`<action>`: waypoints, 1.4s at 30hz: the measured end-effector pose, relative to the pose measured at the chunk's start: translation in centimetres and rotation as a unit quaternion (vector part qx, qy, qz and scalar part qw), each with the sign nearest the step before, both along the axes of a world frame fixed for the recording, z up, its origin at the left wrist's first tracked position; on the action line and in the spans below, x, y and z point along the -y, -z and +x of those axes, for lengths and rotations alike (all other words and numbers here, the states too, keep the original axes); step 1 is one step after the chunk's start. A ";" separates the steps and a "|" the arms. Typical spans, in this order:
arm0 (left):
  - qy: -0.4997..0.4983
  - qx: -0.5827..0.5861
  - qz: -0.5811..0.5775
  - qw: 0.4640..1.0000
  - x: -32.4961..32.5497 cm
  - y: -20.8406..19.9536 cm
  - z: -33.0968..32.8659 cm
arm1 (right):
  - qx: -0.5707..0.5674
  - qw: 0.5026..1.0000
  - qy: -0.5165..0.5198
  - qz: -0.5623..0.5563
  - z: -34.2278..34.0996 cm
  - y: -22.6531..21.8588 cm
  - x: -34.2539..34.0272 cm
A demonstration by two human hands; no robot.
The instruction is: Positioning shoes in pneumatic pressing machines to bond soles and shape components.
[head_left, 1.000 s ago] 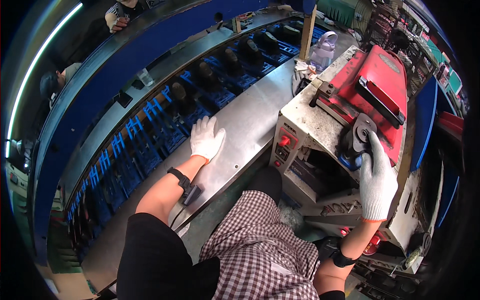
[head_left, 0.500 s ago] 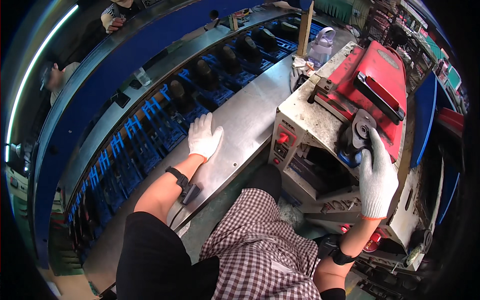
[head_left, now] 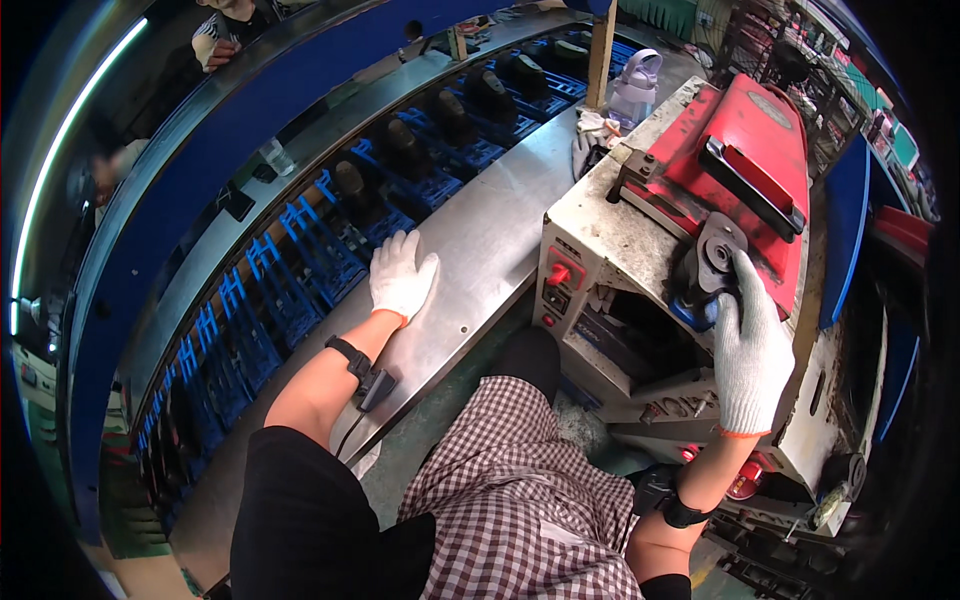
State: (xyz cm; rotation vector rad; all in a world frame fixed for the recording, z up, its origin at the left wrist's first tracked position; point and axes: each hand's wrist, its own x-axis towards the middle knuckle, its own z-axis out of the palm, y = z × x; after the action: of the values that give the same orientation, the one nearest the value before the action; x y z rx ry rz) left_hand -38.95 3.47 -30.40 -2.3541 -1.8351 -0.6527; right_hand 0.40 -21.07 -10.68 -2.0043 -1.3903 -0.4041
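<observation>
"What's the bench (head_left: pixel 500 225) like?"
"Smooth metal, softly shiny."
"The right-hand glove (head_left: pixel 752 365)?"
"Matt ribbed knit cloth."
"And the dark grey part (head_left: pixel 718 243) it holds?"
"Matt; I can't name the material."
"The machine's red lid (head_left: pixel 752 118)?"
"Glossy, smudged."
"The post (head_left: pixel 601 62)?"
"Bare wood."

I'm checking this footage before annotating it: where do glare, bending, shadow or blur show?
In the head view, the lit tube bows along the left rim; in the head view, the metal bench carries a pale sheen; in the head view, the cabinet opening is deeply shadowed; in the head view, the person at far left looks smeared.
</observation>
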 end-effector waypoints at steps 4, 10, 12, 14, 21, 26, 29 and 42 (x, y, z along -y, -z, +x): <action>0.001 0.003 -0.002 1.000 -0.1 0.0 -0.1 | 0.002 1.000 -0.002 0.004 0.0 0.1 0.0; 0.008 0.005 0.003 1.000 -0.1 -0.1 -0.1 | 0.011 1.000 0.003 0.001 0.0 0.0 0.0; 0.009 0.002 0.016 1.000 -0.1 -0.2 -0.1 | 0.009 1.000 0.003 -0.001 0.0 -0.1 0.0; 0.014 0.008 0.012 1.000 0.0 -0.2 -0.1 | 0.007 1.000 0.004 -0.004 0.0 0.0 0.0; 0.018 0.012 0.041 0.999 0.0 -0.1 -0.1 | 0.013 1.000 -0.004 0.007 0.3 0.3 0.0; 0.011 0.004 0.013 1.000 0.0 -0.4 -0.1 | 0.024 0.999 0.019 -0.013 0.2 0.2 0.1; 0.016 0.006 0.016 1.000 0.1 -0.5 -0.1 | 0.027 0.999 0.019 -0.017 0.3 0.2 0.1; 0.013 -0.007 0.003 1.000 0.2 -0.8 0.1 | -0.036 0.996 0.042 -0.070 -0.4 -0.9 0.2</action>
State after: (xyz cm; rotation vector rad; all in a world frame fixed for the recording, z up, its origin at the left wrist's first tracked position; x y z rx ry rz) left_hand -38.83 3.30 -29.64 -2.3763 -1.7980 -0.6425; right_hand 0.02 -21.29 -9.75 -2.1731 -1.3261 -0.2751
